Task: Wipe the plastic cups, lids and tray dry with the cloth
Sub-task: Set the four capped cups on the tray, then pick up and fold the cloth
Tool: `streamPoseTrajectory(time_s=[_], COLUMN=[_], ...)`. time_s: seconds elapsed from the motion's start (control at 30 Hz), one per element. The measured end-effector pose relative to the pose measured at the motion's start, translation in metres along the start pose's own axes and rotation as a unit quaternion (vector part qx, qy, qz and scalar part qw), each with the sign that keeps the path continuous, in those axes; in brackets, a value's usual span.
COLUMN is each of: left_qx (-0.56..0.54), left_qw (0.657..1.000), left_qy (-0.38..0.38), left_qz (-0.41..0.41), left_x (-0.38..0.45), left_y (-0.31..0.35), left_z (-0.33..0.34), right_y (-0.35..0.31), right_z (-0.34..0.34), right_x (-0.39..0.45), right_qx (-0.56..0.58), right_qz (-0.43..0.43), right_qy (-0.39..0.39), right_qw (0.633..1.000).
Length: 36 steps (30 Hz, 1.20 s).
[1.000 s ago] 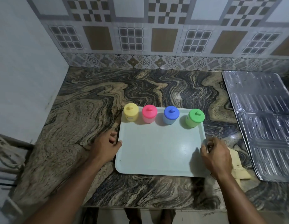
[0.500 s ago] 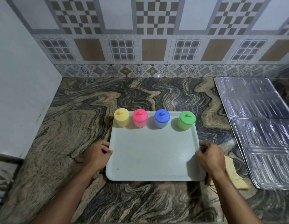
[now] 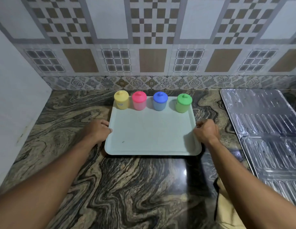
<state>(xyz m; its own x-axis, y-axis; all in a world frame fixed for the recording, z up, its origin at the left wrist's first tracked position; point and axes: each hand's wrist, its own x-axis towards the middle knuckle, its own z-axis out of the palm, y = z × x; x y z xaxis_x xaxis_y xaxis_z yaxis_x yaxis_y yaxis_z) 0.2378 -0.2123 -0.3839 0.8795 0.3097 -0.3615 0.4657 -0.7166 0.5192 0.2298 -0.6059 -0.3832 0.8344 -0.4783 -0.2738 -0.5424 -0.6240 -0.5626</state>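
tray (image 3: 152, 134) between left hand (image 3: 98, 130), right hand (image 3: 206, 131)

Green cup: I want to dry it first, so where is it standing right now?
In the head view, the green cup stands lidded at the tray's far right corner, rightmost of the four, next to the blue cup.

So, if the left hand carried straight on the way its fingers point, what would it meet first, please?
The left hand already grips the tray at its left edge, fingers pointing right. Going on, it would probably only cross bare tray; the cups stand farther back.
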Motion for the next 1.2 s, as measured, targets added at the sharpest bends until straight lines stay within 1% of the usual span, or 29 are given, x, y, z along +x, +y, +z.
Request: streamPoseTrajectory(time_s=[0.23,0.37,0.43,0.5,0.57,0.63,0.7,0.83,0.97,1.03,1.13,1.2], left_qx=[0.037,0.017,0.011,0.008,-0.004,-0.029,-0.051,-0.058,-0.067,-0.072,-0.06,-0.051], left_qw=[0.999,1.0,1.0,0.999,0.995,0.987,0.976,0.956,0.929,0.911,0.887,0.882], left_qy=[0.004,0.009,0.018,0.041,0.076,0.105,0.102,0.041,-0.06,-0.114,-0.189,-0.234], left_qz=[-0.01,-0.013,0.002,0.021,0.057,0.12,0.184,0.286,0.358,0.39,0.417,0.406], left_x=[0.029,0.033,0.031,0.025,0.015,0.001,-0.02,-0.068,-0.125,-0.152,-0.185,-0.2], left_y=[0.013,0.01,0.007,0.006,0.011,0.02,0.033,0.063,0.094,0.11,0.134,0.149], left_z=[0.005,0.007,0.01,0.011,0.015,0.022,0.033,0.067,0.124,0.153,0.191,0.211], right_y=[-0.01,-0.011,-0.009,-0.006,0.0,0.01,0.026,0.068,0.122,0.142,0.16,0.168], right_z=[0.012,0.015,0.012,0.006,-0.008,-0.026,-0.044,-0.076,-0.096,-0.095,-0.087,-0.078], right_x=[0.03,0.034,0.033,0.03,0.026,0.017,0.003,-0.038,-0.101,-0.127,-0.155,-0.166], right_qx=[0.0,0.0,-0.003,-0.006,0.004,0.021,0.034,0.038,0.029,0.02,0.01,-0.023], right_qz=[0.008,0.007,-0.001,-0.022,-0.039,-0.062,-0.073,-0.073,-0.025,-0.016,-0.029,-0.052], right_qy=[-0.003,-0.002,-0.014,-0.029,-0.021,0.004,0.017,0.034,0.057,0.074,0.088,0.077], right_qw=[1.0,1.0,1.0,0.999,0.999,0.998,0.997,0.996,0.998,0.997,0.996,0.995])
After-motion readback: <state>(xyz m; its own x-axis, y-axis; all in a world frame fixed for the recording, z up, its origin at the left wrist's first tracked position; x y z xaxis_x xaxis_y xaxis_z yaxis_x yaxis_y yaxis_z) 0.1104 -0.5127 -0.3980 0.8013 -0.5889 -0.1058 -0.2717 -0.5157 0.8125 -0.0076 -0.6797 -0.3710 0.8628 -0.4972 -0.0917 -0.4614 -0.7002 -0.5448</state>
